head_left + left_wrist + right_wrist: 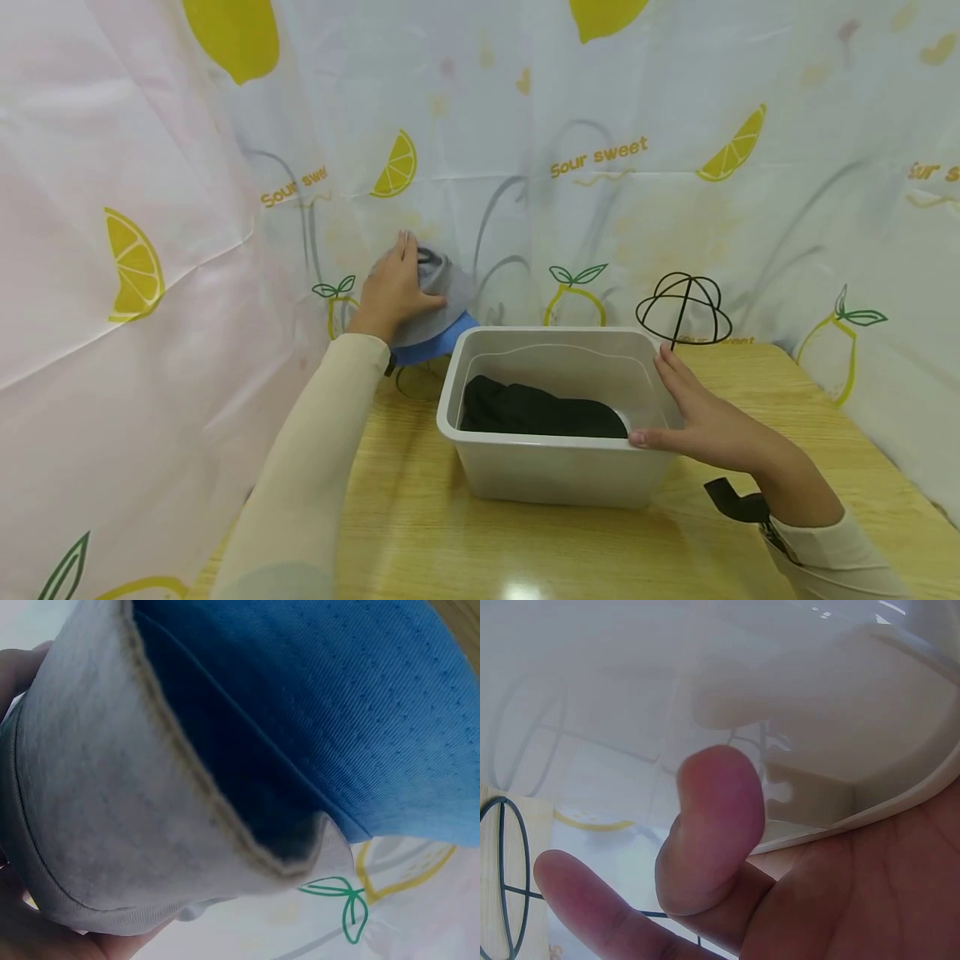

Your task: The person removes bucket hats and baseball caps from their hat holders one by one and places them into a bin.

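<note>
In the head view my left hand [396, 287] grips a grey bucket hat [456, 287] by its crown, fingers over the top and thumb on the near side. A blue hat [441, 340] sits just beneath the grey one; the left wrist view shows its blue fabric [375, 727] inside the grey brim. My right hand [708, 421] holds the right side of a white plastic bin [555, 471], thumb on the near rim. Some fingers [720, 810] bend against the bin's outer wall in the right wrist view. A black cap [536, 410] lies inside the bin.
Behind the bin on the right stands a black wire hat stand [681, 312]. Another wire stand [418, 382] shows partly below the blue hat. The wooden table [405, 500] meets a lemon-printed curtain [480, 100] at the back and left.
</note>
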A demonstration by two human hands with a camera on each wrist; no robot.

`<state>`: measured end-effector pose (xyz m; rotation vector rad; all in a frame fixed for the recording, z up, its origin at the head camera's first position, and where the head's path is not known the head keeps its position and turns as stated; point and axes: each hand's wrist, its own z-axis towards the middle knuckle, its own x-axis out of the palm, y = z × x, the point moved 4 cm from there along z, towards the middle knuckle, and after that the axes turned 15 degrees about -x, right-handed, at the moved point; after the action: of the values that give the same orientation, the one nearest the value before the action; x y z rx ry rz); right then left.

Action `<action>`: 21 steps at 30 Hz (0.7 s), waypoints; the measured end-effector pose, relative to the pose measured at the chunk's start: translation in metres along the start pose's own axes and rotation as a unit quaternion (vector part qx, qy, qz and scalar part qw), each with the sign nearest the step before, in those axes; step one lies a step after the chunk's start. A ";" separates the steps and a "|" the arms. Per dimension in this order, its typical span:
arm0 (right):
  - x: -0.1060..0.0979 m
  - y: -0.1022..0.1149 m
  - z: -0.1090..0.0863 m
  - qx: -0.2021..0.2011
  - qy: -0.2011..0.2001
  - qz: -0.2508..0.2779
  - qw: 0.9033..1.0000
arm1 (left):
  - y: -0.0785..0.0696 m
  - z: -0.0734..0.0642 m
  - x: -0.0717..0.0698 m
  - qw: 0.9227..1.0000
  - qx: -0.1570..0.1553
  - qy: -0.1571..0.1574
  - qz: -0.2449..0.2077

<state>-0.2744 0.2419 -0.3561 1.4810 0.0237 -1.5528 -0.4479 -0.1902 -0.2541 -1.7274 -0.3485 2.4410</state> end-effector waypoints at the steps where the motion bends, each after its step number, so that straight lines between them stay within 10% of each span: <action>1: 0.000 0.000 0.000 -0.001 0.000 -0.001 1.000 | 0.000 0.001 -0.001 1.000 0.001 -0.001 -0.001; 21: -0.001 0.002 0.000 0.002 0.001 -0.001 1.000 | -0.008 -0.005 -0.031 0.998 0.029 -0.048 -0.023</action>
<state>-0.2734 0.2421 -0.3543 1.4854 0.0236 -1.5541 -0.4327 -0.1897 -0.2252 -1.5668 -0.3205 2.4805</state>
